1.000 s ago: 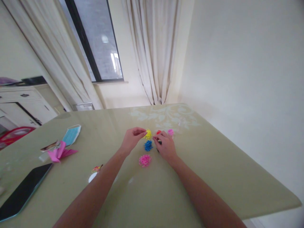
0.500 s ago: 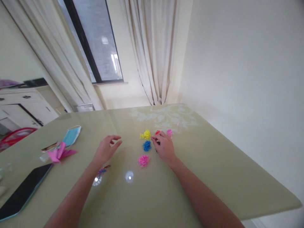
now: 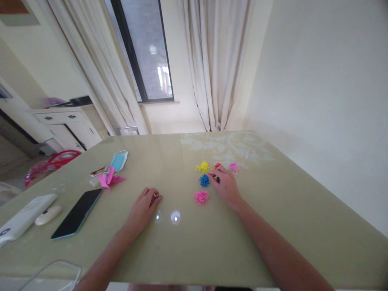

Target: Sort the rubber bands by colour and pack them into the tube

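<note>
My left hand [image 3: 146,205] rests on the table with fingers curled round a small multicoloured strand [image 3: 157,196], mostly hidden under them. The thumb and fingers of my right hand [image 3: 226,184] are pinched together at the edge of a blue pile [image 3: 205,180] of what look like tiny rubber bands. Whatever lies in that pinch is too small to make out. Beyond the blue pile is a yellow pile [image 3: 202,166], and nearer me is a pink pile [image 3: 201,197]. A red pile [image 3: 217,165] is partly covered by my right hand, with another pink pile [image 3: 233,167] to its right.
On the table's left lie a black-screened phone [image 3: 77,213], a pink folded piece [image 3: 109,178], a blue face mask [image 3: 119,161], a white oval object [image 3: 48,215] and a long white device [image 3: 26,218]. A white cable [image 3: 60,262] runs along the near edge.
My left hand has come down onto the multicoloured strand and closed round it; before, it was raised with fingers apart. The view has swung left. My right hand stays by the piles.
</note>
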`<state>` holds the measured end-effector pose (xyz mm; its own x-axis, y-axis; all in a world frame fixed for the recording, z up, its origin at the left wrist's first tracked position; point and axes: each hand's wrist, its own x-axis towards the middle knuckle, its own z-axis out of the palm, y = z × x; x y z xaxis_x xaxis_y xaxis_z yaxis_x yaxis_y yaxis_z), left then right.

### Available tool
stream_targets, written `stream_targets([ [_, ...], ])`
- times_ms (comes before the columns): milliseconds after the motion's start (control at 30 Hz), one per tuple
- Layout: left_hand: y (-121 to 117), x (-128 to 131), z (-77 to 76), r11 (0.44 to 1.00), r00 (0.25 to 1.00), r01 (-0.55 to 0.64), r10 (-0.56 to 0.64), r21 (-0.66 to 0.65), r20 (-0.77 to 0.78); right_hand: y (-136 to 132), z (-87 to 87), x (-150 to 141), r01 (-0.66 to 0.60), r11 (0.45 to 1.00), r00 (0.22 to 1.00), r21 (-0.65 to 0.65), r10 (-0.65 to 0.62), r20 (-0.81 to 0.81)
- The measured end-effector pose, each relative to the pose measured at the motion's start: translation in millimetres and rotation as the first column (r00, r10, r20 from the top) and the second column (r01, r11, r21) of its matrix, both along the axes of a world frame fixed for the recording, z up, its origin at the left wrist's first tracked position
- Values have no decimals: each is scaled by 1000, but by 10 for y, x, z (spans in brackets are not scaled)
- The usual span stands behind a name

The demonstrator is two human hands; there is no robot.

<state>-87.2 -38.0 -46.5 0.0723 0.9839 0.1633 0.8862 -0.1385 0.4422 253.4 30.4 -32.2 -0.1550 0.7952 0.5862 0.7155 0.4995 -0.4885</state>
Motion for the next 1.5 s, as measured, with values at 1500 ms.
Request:
stream_targets([
  [1500, 825, 468, 163, 980, 880, -192, 145, 58, 453, -260, 139, -69, -95, 989, 987, 115, 78, 140],
])
